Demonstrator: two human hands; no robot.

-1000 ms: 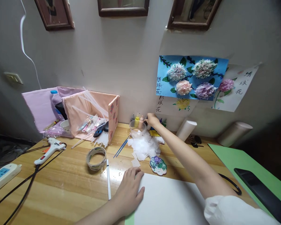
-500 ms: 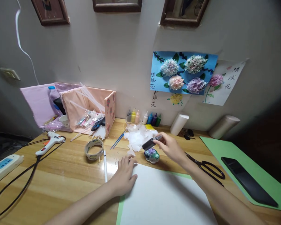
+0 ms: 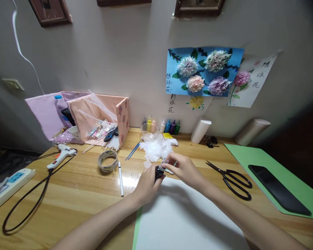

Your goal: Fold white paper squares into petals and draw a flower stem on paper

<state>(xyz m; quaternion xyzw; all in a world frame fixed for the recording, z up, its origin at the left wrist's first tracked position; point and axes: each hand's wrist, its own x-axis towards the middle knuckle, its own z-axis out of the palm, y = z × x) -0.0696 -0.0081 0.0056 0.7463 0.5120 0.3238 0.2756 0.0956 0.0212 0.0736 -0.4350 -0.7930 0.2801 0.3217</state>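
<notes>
My left hand (image 3: 145, 187) is wrapped round a small black paint bottle (image 3: 159, 173), above the far edge of a white sheet of paper (image 3: 187, 218). At the bottle's top, the fingers of my right hand (image 3: 184, 169) pinch its greyish cap (image 3: 161, 167). Whether the cap is loose I cannot tell. The small paint-stained dish is mostly hidden behind my hands. Just beyond them lies a pile of white paper pieces (image 3: 156, 147).
Scissors (image 3: 231, 178) and a black phone (image 3: 278, 189) lie to the right. On the left are a tape roll (image 3: 107, 160), a white pen (image 3: 120, 180), a glue gun (image 3: 61, 156) with its cord, and a power strip (image 3: 13, 185). Several paint bottles (image 3: 168, 126) stand by the wall.
My left hand has risen from the paper's corner and taken hold of the black bottle. My right hand has shifted from the bottle to its cap, and the bottle has moved down and left.
</notes>
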